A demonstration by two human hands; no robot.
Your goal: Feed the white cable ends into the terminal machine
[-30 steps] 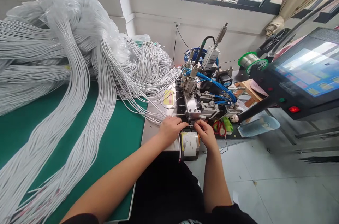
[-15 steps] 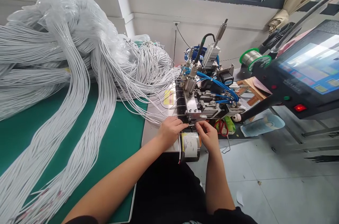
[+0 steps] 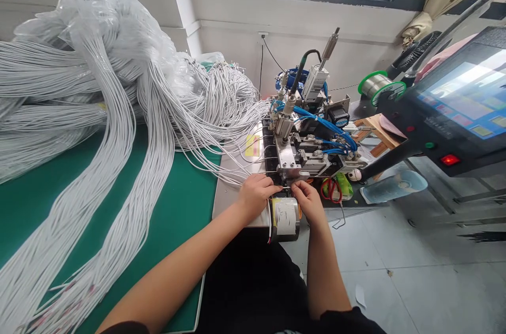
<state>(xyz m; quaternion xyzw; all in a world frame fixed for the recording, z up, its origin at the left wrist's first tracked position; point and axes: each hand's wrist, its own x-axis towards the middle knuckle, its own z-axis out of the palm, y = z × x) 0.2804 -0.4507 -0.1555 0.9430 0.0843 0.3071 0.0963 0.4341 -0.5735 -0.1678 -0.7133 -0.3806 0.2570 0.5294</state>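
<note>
A dark green tabletop with a pale edge (image 3: 185,210) bore long, loose bundles of thin white cables (image 3: 158,160), which spread forward across its left part. Beside it, a flat grey metal plate (image 3: 225,202) carried stray ends of those cables and a yellow paper label (image 3: 252,145); a silvery metal machine with blue tubes (image 3: 286,152) stood along its right side. Below, on the grey tiled floor (image 3: 427,281), lay a white scrap (image 3: 360,296) and a small brown scrap (image 3: 390,273).
</note>
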